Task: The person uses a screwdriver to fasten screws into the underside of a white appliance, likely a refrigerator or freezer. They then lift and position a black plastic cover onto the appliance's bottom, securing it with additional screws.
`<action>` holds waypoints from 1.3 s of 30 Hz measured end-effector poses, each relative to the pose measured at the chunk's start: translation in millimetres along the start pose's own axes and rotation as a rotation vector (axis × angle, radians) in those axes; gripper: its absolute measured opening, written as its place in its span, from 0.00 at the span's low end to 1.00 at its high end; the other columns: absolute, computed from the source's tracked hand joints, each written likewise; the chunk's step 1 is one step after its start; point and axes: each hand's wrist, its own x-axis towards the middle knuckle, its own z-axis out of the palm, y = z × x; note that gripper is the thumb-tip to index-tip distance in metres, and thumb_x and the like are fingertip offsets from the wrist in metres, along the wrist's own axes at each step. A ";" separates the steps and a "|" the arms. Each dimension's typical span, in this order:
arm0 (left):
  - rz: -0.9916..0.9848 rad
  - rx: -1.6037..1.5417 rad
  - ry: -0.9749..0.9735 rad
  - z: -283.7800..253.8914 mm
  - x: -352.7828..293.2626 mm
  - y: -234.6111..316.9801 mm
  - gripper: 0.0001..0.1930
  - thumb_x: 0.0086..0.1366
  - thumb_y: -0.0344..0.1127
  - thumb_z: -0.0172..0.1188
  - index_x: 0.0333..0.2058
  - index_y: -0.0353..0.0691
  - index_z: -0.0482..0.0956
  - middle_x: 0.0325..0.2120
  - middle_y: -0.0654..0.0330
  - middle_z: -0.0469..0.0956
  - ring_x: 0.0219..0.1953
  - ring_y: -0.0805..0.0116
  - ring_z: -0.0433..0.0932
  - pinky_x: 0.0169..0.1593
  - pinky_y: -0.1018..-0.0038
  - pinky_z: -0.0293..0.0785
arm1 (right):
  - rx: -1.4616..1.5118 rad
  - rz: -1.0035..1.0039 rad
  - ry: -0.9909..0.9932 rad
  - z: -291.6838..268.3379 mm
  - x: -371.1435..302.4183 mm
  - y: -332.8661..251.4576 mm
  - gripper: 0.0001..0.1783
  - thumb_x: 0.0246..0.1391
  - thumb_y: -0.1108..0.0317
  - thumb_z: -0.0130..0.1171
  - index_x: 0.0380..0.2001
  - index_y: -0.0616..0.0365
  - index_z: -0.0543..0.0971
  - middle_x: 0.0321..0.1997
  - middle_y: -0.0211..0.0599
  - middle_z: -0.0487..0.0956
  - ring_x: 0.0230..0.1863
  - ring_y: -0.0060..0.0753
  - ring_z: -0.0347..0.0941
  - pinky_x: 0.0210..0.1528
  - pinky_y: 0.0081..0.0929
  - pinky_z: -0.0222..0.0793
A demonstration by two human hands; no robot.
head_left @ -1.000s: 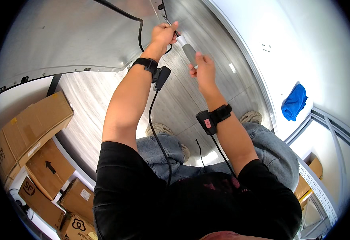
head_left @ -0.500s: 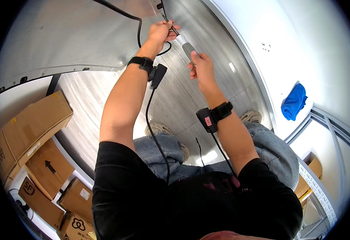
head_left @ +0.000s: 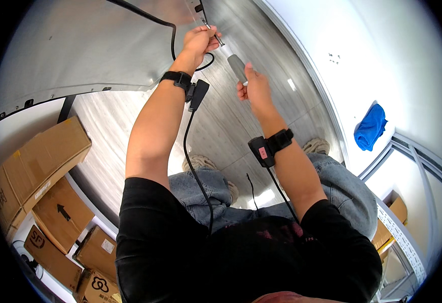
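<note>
A screwdriver (head_left: 236, 66) with a grey handle and a pale collar slants up and left toward the edge of a large metal panel (head_left: 94, 45). My right hand (head_left: 257, 87) is closed round the rear of its handle, thumb along the side. Farther forward, my left hand (head_left: 198, 40) pinches the thin metal shaft between thumb and fingers, close to the panel's edge. The shaft's tip meets the dark edge area there, and what it touches is too small to make out. A black cable (head_left: 174, 40) runs over the panel and loops behind my left wrist.
Cardboard boxes (head_left: 44, 156) are stacked at the left. A blue cloth (head_left: 371, 127) lies on the white surface (head_left: 327, 30) at the right, with several small screws (head_left: 334, 58) farther up. Wrist devices (head_left: 261, 151) trail black cords. Pale wood-look flooring (head_left: 115, 126) lies below.
The screwdriver handle has turned slightly in my right hand, and its fingers have shifted. My left hand stays on the shaft, moved a touch left.
</note>
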 end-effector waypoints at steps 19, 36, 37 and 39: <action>0.013 -0.013 -0.055 -2.0 -2.7 3.3 0.14 0.62 0.27 0.52 0.47 0.38 0.68 0.37 0.57 0.79 0.29 0.75 0.77 0.31 0.80 0.76 | 0.215 0.217 -0.213 -21.4 2.4 18.7 0.29 0.63 0.46 0.36 0.27 0.61 0.73 0.13 0.26 0.64 0.12 0.18 0.57 0.15 0.21 0.55; 0.087 0.271 -0.418 195.9 -28.5 -16.0 0.11 0.66 0.34 0.51 0.42 0.34 0.73 0.33 0.57 0.79 0.32 0.70 0.79 0.35 0.76 0.76 | 0.220 -0.276 0.284 -146.1 -21.0 18.0 0.17 0.52 0.62 0.61 0.40 0.61 0.71 0.24 0.32 0.73 0.16 0.21 0.66 0.18 0.20 0.62; 0.101 0.292 -0.439 211.1 -30.9 -18.2 0.11 0.66 0.35 0.51 0.41 0.33 0.74 0.32 0.57 0.79 0.31 0.70 0.78 0.35 0.76 0.76 | 0.246 -0.310 0.347 -156.5 -26.2 14.9 0.16 0.53 0.62 0.60 0.39 0.61 0.71 0.24 0.32 0.73 0.16 0.21 0.65 0.17 0.20 0.61; 0.301 0.414 -0.420 232.9 -25.5 -33.6 0.10 0.63 0.35 0.55 0.38 0.35 0.77 0.30 0.60 0.79 0.31 0.71 0.77 0.36 0.74 0.73 | 0.303 -0.359 0.454 -176.3 -32.8 13.2 0.14 0.54 0.62 0.58 0.37 0.60 0.71 0.24 0.33 0.73 0.15 0.21 0.64 0.16 0.20 0.59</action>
